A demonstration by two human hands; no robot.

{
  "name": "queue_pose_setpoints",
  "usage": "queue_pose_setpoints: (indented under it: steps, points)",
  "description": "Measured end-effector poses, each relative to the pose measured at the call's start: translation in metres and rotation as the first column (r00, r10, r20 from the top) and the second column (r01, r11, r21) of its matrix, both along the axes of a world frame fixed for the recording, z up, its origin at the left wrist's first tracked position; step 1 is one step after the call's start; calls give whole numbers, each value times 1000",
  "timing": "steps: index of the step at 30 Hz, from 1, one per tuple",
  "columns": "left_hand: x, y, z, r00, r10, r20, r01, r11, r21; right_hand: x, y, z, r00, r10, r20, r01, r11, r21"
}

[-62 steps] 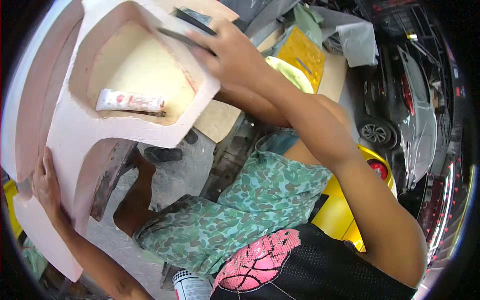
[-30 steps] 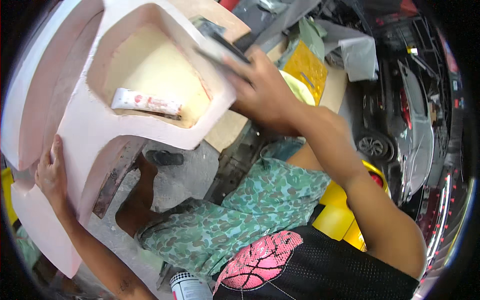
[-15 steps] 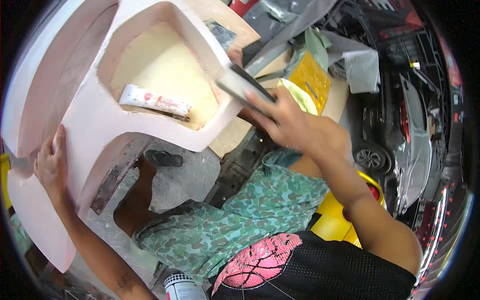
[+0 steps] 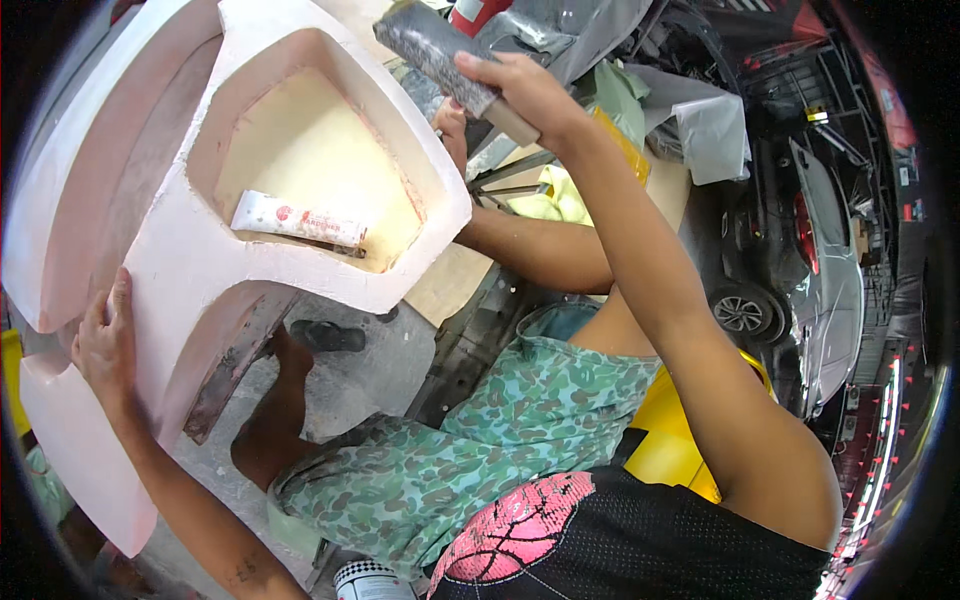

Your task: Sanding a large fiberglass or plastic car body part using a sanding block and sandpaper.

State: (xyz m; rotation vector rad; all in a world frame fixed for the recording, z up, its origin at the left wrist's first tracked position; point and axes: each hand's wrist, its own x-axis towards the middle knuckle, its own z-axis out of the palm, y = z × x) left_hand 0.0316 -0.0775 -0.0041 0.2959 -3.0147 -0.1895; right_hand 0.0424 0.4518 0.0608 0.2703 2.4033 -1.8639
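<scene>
Main change: right hand (image 4: 525, 95) has swung the sanding block (image 4: 430, 52) up and away from the recess rim. Half a second ago it was just beside the rim's right corner, blurred and near edge-on; now it's past the far right side of the pale pink moulded panel (image 4: 205, 235), clearly apart in the view, with its worn grey speckled face showing. Right hand is closed round the block near its lower-right end, thumb on that face.

Left hand (image 4: 107, 340) unchanged: spread flat on the panel's lower-left part, bracing it by the look of it, holding nothing else. White squeeze tube (image 4: 300, 220) stays put too, lying in the recess (image 4: 305, 140) along its lower wall.

Upshot: block looks off the panel, so no rubbing at this instant, and the right rim is in plain view. Can't judge surface finish from here
</scene>
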Motion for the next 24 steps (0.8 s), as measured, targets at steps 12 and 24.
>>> queue_pose_setpoints:
  steps: [12,24]
  points:
    - [7,11,13,999,-34,-12,35,999,35,142,-37,-25,923,341,-178,-16,496,868]
    - [16,-4,2,999,-16,-45,13,998,-57,17,-33,-57,794,457,-401,153,489,859]
